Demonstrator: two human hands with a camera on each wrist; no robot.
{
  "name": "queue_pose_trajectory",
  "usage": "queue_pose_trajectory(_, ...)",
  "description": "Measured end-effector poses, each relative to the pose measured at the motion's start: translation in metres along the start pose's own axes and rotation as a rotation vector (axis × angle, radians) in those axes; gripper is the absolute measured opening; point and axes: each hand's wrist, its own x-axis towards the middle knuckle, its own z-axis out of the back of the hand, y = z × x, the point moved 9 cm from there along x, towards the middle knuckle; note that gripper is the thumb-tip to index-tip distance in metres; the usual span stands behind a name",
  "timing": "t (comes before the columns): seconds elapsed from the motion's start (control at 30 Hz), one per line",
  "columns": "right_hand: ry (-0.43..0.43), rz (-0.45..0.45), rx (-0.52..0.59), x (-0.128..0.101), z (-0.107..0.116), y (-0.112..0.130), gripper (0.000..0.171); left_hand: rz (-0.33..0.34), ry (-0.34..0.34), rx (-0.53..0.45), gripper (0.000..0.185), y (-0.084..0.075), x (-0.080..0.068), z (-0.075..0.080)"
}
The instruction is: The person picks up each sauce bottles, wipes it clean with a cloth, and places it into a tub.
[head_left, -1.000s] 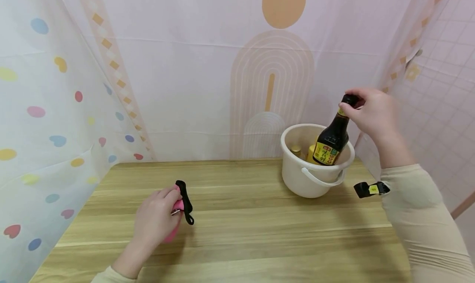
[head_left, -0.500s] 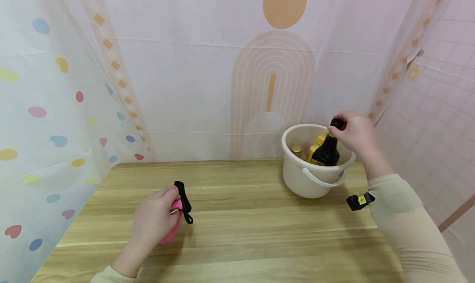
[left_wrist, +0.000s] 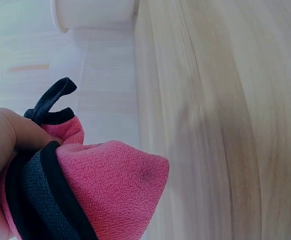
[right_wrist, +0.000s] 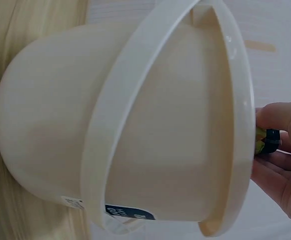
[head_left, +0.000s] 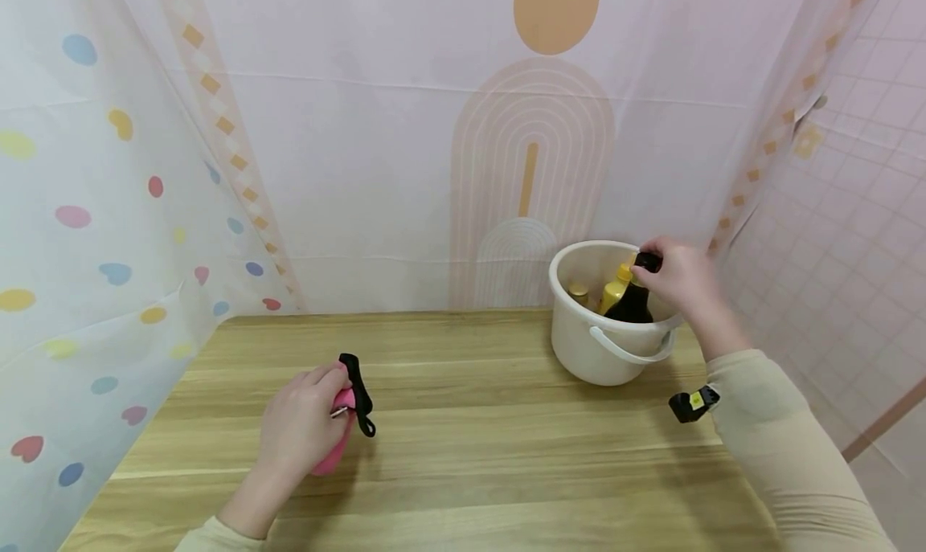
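A pale wooden tabletop [head_left: 477, 455] carried everything, closed in behind and at the sides by patterned plastic curtains [head_left: 376, 150]. Toward its far right stood a cream plastic bucket [head_left: 579, 347] with its bail handle hanging down the front wall; the right wrist view showed the bucket's outer wall [right_wrist: 60, 130] and rim close up. Inside it stood a dark sauce bottle [head_left: 631, 304], sunk so that only its shoulders and neck rose above the rim, beside a yellow-capped bottle [head_left: 616, 287] and a small brown-lidded jar [head_left: 577, 292]. The right hand [head_left: 676, 277] had its fingers curled round the dark bottle's black cap, gripping it from above. Well apart, at the near left of the tabletop, the left hand [head_left: 304, 427] rested on the wood with its fingers closed round a pink fleece cloth [left_wrist: 110, 190] edged in black, whose black loop [head_left: 359, 393] stuck out past the fingertips.
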Motion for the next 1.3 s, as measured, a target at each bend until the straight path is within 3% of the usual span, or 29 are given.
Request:
queue_pose_trajectory(0.37, 0.053, -0.015, -0.031, -0.004, -0.017, -0.004, 0.032, 0.013, 0.039, -0.001, 0.039, -0.001, 0.001, -0.004)
queue_pose_trajectory(0.73, 0.101, -0.067, -0.012, -0.006, -0.018, -0.007, 0.034, 0.004, 0.054, -0.014, 0.039, -0.005, 0.007, -0.008)
queue_pose_trajectory(1.1, 0.143, -0.065, 0.006, -0.013, -0.017, -0.006, 0.036, 0.065, 0.135, -0.005, 0.032, 0.003, 0.011, -0.018)
queue_pose_trajectory(1.3, 0.113, -0.027, 0.021, -0.016, -0.013, -0.006, 0.031, 0.127, 0.196, -0.022, 0.032, 0.011, 0.015, -0.024)
